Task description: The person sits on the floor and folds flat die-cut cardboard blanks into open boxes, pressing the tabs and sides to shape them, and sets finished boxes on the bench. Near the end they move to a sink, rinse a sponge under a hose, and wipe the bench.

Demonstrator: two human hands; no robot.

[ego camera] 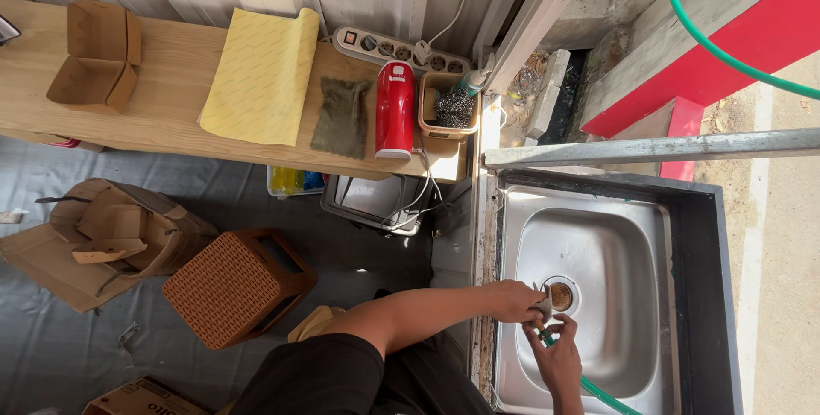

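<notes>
My left hand [511, 300] reaches across the rim of a steel sink [615, 236] and pinches a small pale metal piece [543, 305] right beside the drain hole [561, 296]. My right hand [559, 362] comes up from below, fingers curled around the end of a green hose [598, 391] just under the drain. The two hands almost touch. I cannot tell what the small piece is.
A wooden shelf [171, 108] at the back holds a yellow sheet [260, 73], a dark cloth [341, 116], a red appliance [395, 109], a power strip [401, 49] and a small box with a scrubber [449, 106]. A brown woven stool [235, 285] and cardboard [94, 240] lie on the floor.
</notes>
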